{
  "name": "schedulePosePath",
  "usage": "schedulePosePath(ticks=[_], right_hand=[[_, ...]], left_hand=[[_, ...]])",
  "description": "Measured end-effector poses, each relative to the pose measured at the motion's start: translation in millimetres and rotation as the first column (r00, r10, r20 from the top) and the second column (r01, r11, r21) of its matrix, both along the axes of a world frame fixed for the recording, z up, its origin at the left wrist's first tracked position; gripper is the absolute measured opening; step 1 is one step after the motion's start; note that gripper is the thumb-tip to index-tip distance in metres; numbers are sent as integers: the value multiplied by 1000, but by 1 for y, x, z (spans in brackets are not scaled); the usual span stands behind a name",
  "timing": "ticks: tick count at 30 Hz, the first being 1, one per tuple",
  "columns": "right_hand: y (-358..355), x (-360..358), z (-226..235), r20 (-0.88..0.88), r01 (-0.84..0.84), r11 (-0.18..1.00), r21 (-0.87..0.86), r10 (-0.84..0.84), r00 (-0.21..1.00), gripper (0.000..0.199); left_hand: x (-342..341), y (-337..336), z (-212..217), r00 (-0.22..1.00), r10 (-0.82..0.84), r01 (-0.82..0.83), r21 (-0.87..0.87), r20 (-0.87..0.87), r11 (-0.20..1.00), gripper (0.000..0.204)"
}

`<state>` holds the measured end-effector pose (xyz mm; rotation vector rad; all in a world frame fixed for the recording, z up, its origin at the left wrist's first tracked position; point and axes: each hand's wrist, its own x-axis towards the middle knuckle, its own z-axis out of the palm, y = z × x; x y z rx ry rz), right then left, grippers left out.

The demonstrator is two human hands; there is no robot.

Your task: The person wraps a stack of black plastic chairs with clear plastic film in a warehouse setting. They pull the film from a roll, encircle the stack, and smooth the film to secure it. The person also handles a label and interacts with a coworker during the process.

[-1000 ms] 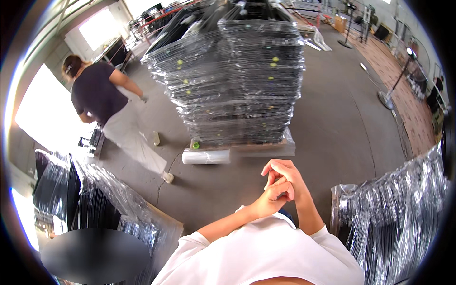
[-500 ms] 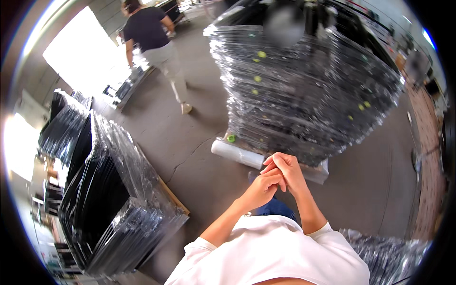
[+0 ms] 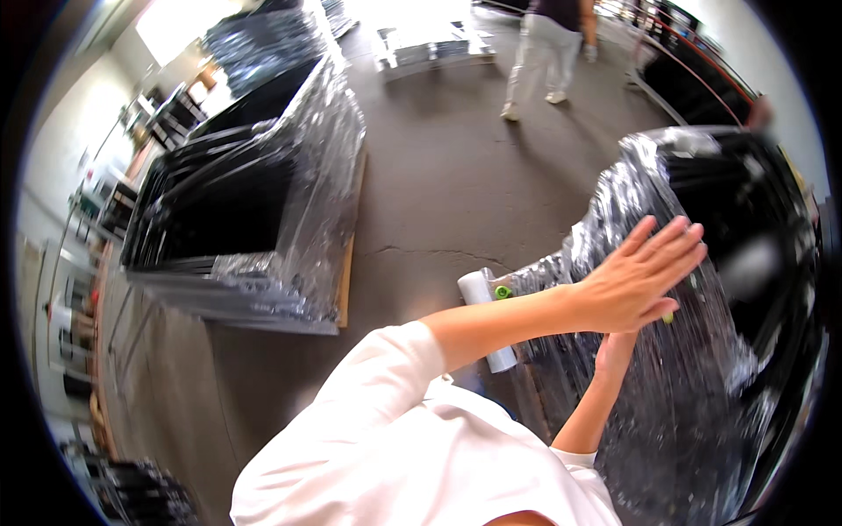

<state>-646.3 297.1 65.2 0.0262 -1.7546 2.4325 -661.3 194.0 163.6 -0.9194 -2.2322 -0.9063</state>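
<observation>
My left hand (image 3: 633, 279) reaches out to the right with its fingers stretched and slightly apart, holding nothing. Behind and below it rises my right hand (image 3: 615, 352); its fingers are hidden by the left hand. Both hands are above a stack of black items wrapped in clear stretch film (image 3: 653, 421). I cannot tell whether they touch the film. A white roll of stretch film (image 3: 488, 321) lies at the stack's near left edge, with a small green round thing (image 3: 503, 292) beside it.
On the left stands another film-wrapped load of black frames (image 3: 320, 202) on a wooden pallet (image 3: 353, 250). A person (image 3: 548, 53) walks at the far side. Farther off are a low wrapped pallet (image 3: 430, 53) and a red-railed rack (image 3: 693, 70).
My view has turned left, bringing the wrapped stack to the right. My hands, clasped together before, have come apart in pose, the left now stretched flat. The person appears farther right.
</observation>
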Motion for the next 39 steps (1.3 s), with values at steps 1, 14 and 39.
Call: schedulePosePath(ticks=[1,14,39], right_hand=[[5,-10,-12,55,-72,995,62,69,996,47],[-129,-91,-16,252,-519,837,174,472,845,25],[-689,-222,-46,-196,-911,-10,413,976,-99,42]], left_hand=[[-16,6,-2,987,105,-112,-57,-120,992,75],[-125,-42,-49,848,-525,528,29,-66,849,69],[-133,-636,-226,473,805,-870,330,357,365,25]])
